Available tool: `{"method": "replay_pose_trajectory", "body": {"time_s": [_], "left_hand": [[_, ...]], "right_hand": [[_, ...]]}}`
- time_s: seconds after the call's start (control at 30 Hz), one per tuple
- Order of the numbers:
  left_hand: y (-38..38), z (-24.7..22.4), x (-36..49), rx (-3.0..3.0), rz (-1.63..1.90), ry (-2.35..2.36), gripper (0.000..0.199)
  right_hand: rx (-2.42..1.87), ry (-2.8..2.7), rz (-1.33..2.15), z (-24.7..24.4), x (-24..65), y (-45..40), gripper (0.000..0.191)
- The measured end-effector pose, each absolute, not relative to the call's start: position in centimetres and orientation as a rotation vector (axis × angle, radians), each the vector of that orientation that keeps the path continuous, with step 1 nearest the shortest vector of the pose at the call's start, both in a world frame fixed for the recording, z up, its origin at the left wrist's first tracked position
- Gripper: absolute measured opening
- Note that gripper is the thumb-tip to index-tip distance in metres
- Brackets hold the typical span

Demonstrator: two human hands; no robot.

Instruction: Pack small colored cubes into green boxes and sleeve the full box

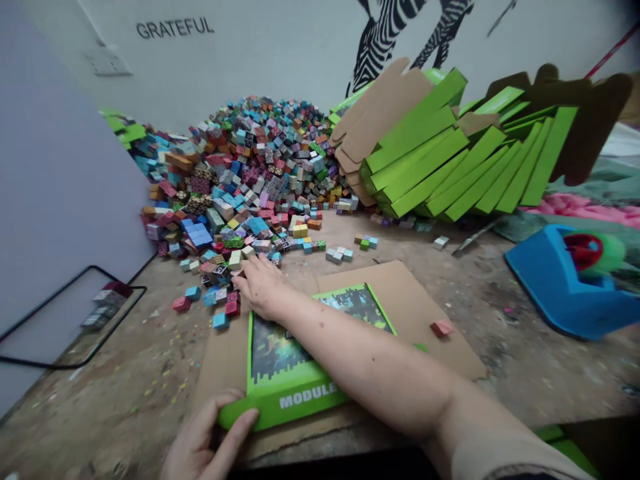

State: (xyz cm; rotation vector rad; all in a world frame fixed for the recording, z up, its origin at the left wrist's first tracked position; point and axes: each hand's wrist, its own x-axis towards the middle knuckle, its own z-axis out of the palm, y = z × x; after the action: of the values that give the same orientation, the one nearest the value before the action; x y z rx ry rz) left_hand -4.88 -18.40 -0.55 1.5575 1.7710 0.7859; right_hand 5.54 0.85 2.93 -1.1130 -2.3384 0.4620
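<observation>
My left hand (210, 433) grips the green front flap of a flat cardboard box (273, 417), thumb on top and fingers underneath. The box is printed "MODULE" and has a dark pixel-patterned picture. It lies on a brown cardboard sheet (410, 300). Across the box stretches my right forearm, hiding much of the picture. My right hand (265, 287) is at the near edge of a big heap of small coloured blocks (260, 167), its thumb and fingers apart. The fingertips are beside a pale block (235, 260); whether they touch it I cannot tell.
Stacked green folded boxes (440, 167) lean at the back right. A blue tape dispenser (550, 287) stands at the right, with a blade (473, 240) left of it. One pinkish block (442, 328) lies on the cardboard. A black wire frame (75, 365) is at the left.
</observation>
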Motion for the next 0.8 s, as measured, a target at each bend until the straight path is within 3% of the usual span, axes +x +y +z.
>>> {"method": "replay_pose_trajectory", "body": {"time_s": [0.13, 0.3, 0.37, 0.43, 0.5, 0.6, 0.8], "left_hand": [[-18.6, -0.4, -4.3, 1.479, 0.776, 1.812, 0.032], [-18.5, -0.3, -4.0, 1.610, 0.833, 1.824, 0.031], [-18.2, -0.1, -4.1, 1.722, 0.896, 1.864, 0.032], [-17.6, 0.4, -4.0, 1.856, 1.025, 1.942, 0.043], [-16.6, 1.3, -3.5, 2.028, 1.073, 2.039, 0.067], [-14.7, 3.1, -1.9, 2.318, 0.776, 2.102, 0.089], [-12.1, 5.5, 1.2, 2.377, 0.326, 2.020, 0.098]], "right_hand": [[-1.190, -2.375, 0.512, 4.2, 7.7, -0.5, 0.044], [-1.189, -2.550, 0.398, 4.9, 14.7, -4.2, 0.066], [-1.289, -2.587, 0.317, 4.7, 17.2, -5.1, 0.067], [-1.358, -2.604, 0.208, 4.3, 18.4, -5.4, 0.059], [-1.391, -2.607, 0.107, 4.0, 18.6, -5.4, 0.051], [-1.431, -2.612, 0.050, 3.9, 18.0, -5.2, 0.045], [-1.420, -2.615, 0.002, 4.0, 17.9, -5.3, 0.040]]}}
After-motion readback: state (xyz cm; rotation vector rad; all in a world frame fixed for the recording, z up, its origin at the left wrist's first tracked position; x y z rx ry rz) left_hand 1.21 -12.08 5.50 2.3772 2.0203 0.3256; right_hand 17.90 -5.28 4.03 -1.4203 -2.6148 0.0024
